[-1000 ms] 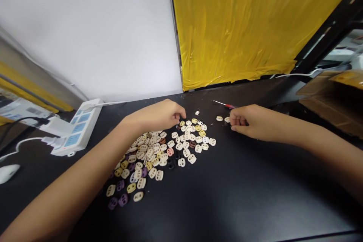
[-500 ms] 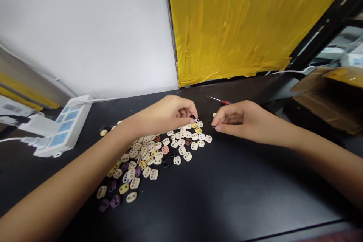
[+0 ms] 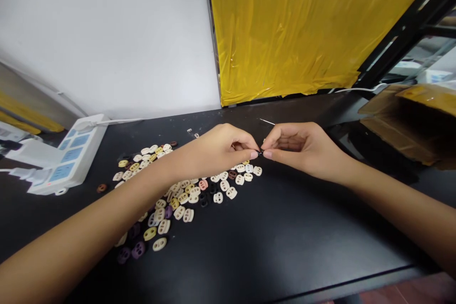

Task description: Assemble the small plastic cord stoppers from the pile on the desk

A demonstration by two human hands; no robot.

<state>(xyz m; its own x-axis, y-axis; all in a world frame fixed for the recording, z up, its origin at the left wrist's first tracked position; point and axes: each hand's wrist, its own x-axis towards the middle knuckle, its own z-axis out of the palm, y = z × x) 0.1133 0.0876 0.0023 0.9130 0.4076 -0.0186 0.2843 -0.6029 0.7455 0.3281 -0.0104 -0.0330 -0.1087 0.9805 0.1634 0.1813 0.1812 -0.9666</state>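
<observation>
My left hand [image 3: 230, 149] is closed, thumb and forefinger pinching a small black cord lock [image 3: 260, 153]. My right hand [image 3: 302, 149] meets it from the other side, thumb and forefinger pressed together at the black piece. Whatever those right fingertips hold is hidden or too small to name. Beneath my left hand and forearm spreads a pile of two-holed cord locks [image 3: 224, 185], mostly cream, with some yellow, purple, brown, pink and black ones. Behind my right hand shows the thin metal shaft of a screwdriver [image 3: 267, 121]; its handle is covered.
A white power strip [image 3: 76, 152] with plugs and cables lies on the left of the black table [image 3: 285, 237]. An open cardboard box [image 3: 392, 123] is at the right. A white panel [image 3: 114, 38] and yellow sheeting [image 3: 285, 28] stand behind.
My hands have come together, the left moving right with the black cord lock until it meets the right fingertips. The screwdriver's red handle is now covered by my right hand.
</observation>
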